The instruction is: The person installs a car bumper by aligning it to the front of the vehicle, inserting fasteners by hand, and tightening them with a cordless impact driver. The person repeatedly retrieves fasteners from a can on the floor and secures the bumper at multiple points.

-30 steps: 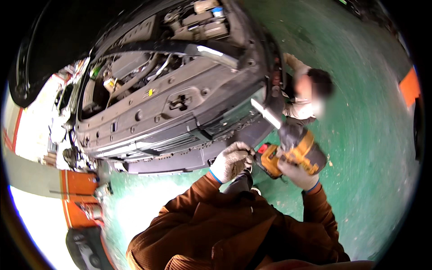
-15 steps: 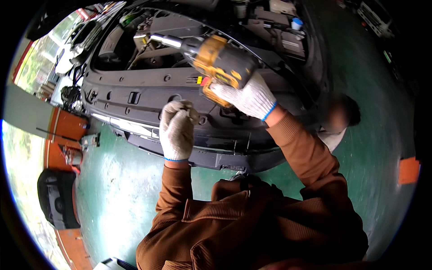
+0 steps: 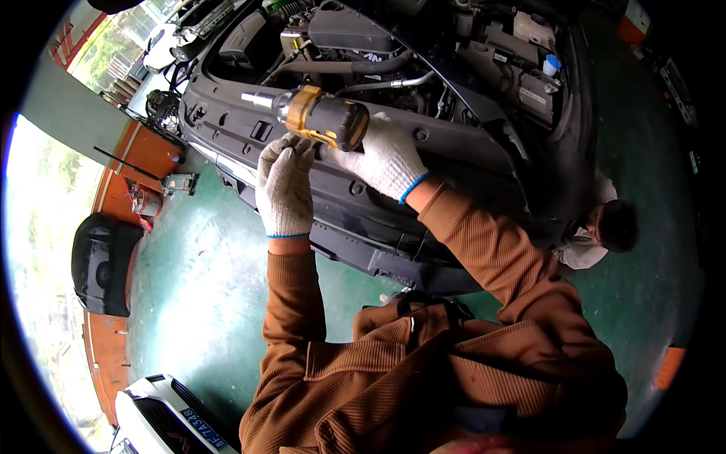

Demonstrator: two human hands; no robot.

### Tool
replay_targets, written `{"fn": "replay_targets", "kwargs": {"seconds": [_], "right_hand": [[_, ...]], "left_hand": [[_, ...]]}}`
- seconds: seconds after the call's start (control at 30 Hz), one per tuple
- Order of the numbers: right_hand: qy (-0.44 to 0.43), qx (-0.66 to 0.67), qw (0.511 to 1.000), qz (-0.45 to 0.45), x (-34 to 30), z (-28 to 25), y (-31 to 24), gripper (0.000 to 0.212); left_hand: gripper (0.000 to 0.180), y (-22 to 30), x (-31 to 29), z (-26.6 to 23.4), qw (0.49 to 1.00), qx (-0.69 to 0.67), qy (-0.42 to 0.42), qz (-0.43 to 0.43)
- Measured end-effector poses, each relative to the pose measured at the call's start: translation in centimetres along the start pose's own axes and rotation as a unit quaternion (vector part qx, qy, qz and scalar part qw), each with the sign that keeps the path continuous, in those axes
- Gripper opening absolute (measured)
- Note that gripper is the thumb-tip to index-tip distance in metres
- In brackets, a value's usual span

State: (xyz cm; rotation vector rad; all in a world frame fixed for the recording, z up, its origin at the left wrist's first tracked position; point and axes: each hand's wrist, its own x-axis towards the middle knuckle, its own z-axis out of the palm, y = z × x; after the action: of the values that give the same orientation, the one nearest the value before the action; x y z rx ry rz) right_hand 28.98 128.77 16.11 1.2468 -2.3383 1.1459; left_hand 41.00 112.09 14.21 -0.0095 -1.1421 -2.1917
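Apparently you are readying the cordless impact driver [image 3: 321,119], held over the car's front panel [image 3: 454,151] in the closed fingers of your right hand [image 3: 386,155]. Your left hand [image 3: 285,189] has bunched fingers beside it, contents unclear; aiming probably calls for steadying first.

Left hand [image 3: 286,189]: clad in an off-white knitted glove [image 3: 288,212], greyed about the fingers; narrow blue edging [image 3: 289,236] at its wrist end; right hand [image 3: 389,155]: matching off-white glove [image 3: 395,168], likewise blue-edged; behind each hand, a short gap at the wrist, then a brown ribbed cuff [image 3: 290,262]; beyond the cuffs, brown, corduroy-like sleeves [image 3: 495,238], creased near the elbows; farther back from both hands, a brown jacket [image 3: 423,378] of the same ribbed cloth, with a broad flap [image 3: 355,352] on its front.
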Motion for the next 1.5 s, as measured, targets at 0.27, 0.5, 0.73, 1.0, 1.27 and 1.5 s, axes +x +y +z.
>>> {"fn": "replay_targets", "kwargs": {"seconds": [0.27,0.5,0.73,1.0,1.27,1.5], "right_hand": [[0.057,0.038,0.998,0.011,-1.0,-0.2,0.1,0.034],[0.010,0.242,0.968,0.065,0.9,-0.7,-0.4,0.036],[-0.165,0.339,0.917,0.128,1.5,0.4,5.1,0.035],[-0.293,0.184,0.897,0.274,3.9,2.3,6.2,0.056],[0.011,0.005,0.998,0.068,-0.5,-3.2,0.4,0.040],[0.103,0.110,0.988,-0.046,-11.8,-9.5,-1.9,0.041]], "left_hand": [[0.027,0.0,0.2,2.8,0.997,-0.041,-0.043,0.042],[0.023,2.3,4.2,4.2,0.998,0.018,-0.057,0.019],[0.022,-0.3,5.2,1.1,0.989,0.051,0.041,-0.131],[0.017,-5.5,5.2,-7.0,0.975,0.146,-0.038,-0.163],[0.014,-0.2,1.1,-1.0,0.971,0.220,-0.077,-0.055],[0.021,-2.0,-7.8,9.7,0.964,0.095,-0.160,-0.190]]}}
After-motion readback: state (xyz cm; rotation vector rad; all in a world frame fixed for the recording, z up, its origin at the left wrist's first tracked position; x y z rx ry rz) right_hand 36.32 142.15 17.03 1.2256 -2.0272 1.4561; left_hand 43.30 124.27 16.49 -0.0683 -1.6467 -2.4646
